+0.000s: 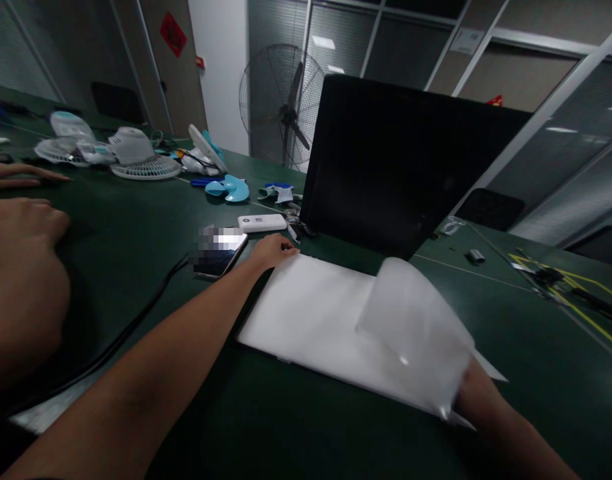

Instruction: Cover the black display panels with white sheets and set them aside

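Note:
An open laptop with a black screen stands on the dark green table. A white sheet covers its lower half. My left hand rests on the far left corner of that sheet, its fingers curled down onto the edge. My right hand is at the near right corner and grips a translucent film that is peeled up and curls over the sheet. The film hides most of the right hand's fingers.
A phone and a white dongle lie left of the laptop. Blue fan blades and white fan parts sit further back. Another person's hands rest at the left edge. A black cable crosses near me. A standing fan is behind.

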A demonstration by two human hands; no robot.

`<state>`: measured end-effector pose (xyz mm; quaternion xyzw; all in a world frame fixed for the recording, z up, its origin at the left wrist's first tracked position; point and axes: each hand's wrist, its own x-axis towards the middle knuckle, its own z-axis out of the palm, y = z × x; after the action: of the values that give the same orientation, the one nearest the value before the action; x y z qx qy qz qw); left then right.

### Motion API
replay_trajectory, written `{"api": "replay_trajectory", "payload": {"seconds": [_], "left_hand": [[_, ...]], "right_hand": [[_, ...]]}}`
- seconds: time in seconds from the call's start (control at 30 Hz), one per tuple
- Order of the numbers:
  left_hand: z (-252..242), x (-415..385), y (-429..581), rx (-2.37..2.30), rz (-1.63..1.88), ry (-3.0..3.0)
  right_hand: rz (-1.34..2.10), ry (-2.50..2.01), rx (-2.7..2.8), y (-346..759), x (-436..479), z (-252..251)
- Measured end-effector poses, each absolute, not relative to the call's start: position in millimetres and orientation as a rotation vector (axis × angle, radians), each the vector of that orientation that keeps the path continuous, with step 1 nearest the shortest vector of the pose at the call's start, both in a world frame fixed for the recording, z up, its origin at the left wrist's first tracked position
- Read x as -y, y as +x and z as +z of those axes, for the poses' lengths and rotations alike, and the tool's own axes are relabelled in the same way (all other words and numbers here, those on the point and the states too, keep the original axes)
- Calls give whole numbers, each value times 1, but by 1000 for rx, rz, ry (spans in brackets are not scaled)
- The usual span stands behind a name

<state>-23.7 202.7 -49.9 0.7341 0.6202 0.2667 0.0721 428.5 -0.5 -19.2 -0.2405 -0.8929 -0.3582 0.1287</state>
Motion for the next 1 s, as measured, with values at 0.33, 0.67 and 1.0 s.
{"api": "replay_trajectory", "payload": {"seconds": [0.33,0.67,1.0], "left_hand": [[-56,-208,-28,-1900,734,2264],[-54,-207,-27,-1893,740,2258],[-48,-201,-21,-1902,802,2161]], "right_hand": [[-412,-605,2719,415,8,-16],[-245,-573,2790,401,19,3],[-237,-566,2785,401,19,2]]}}
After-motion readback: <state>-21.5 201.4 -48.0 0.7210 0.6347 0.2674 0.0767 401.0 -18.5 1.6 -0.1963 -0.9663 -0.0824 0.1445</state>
